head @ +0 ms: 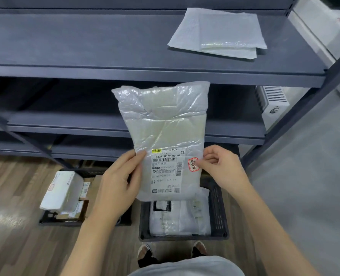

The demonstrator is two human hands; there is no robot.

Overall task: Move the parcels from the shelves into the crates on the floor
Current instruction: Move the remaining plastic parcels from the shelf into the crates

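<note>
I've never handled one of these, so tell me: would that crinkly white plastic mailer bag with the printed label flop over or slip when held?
The white plastic mailer bag probably stays fairly stiff: it stands upright though the left hand and right hand pinch only its lower edges. It seems light. Its glossy, wrinkled film may be slippery.

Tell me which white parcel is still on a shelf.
The flat parcel on the upper shelf, at the right end. The labelled parcel is held in the air by the left hand and right hand; the others lie in floor crates.
</note>
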